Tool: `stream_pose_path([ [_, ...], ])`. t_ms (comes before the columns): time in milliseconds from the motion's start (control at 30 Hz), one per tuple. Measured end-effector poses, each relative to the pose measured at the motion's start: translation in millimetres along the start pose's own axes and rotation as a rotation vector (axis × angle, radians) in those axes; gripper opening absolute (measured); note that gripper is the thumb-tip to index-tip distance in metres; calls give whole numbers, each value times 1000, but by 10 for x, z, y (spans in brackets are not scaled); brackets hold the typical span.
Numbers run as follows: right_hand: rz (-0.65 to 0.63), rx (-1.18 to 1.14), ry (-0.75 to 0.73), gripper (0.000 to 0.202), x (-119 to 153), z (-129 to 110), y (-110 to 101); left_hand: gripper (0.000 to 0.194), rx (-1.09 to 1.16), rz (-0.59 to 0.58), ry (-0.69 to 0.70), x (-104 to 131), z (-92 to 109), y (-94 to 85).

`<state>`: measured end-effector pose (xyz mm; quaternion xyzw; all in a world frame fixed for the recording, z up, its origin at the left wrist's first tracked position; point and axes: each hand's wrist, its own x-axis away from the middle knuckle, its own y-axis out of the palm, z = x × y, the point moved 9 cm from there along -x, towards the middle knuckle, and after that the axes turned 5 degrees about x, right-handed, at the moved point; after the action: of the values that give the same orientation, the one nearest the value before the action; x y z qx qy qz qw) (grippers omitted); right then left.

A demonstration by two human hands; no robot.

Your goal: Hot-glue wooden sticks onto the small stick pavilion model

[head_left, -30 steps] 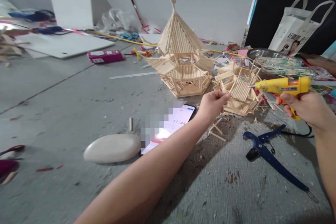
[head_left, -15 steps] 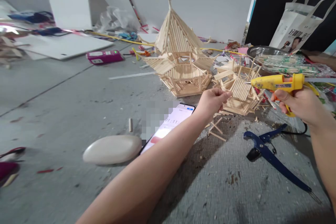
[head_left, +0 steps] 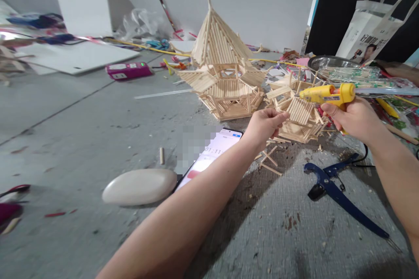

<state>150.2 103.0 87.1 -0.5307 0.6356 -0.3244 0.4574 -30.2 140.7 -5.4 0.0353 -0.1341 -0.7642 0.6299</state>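
My right hand [head_left: 360,117] is wrapped round a yellow glue gun [head_left: 324,93], with a clear glue stick [head_left: 386,91] in its rear. The nozzle points left, close above a slanted panel of wooden sticks [head_left: 299,110] on a small stick-built model [head_left: 299,133]. My left hand [head_left: 266,124] is closed in a pinch at that panel's left edge; what lies between its fingertips is hidden. Behind and left stands a larger stick-built pavilion [head_left: 225,85] with a pointed roof. Loose sticks [head_left: 270,159] lie below my left hand.
A phone [head_left: 209,154] showing a timer lies partly under my left forearm, beside a pale rounded object [head_left: 139,186]. Blue-handled cutters [head_left: 343,194] lie at right. Behind are a purple device [head_left: 128,71], a metal pan [head_left: 322,62], bagged sticks [head_left: 350,74] and a tote bag [head_left: 366,30].
My right hand has brought the glue gun leftward, its nozzle now nearer the stick panel. My left hand has stayed in its pinch at almost the same place.
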Motion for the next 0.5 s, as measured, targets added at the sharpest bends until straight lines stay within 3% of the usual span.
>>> stream_pose_path([
  [200,42,7,-78,34,-5,-52,-15,29,12,-13,-10,-7,-17,0],
  [500,38,-77,-72,29,2,-52,-15,27,33,-18,-29,-17,-62,-1],
])
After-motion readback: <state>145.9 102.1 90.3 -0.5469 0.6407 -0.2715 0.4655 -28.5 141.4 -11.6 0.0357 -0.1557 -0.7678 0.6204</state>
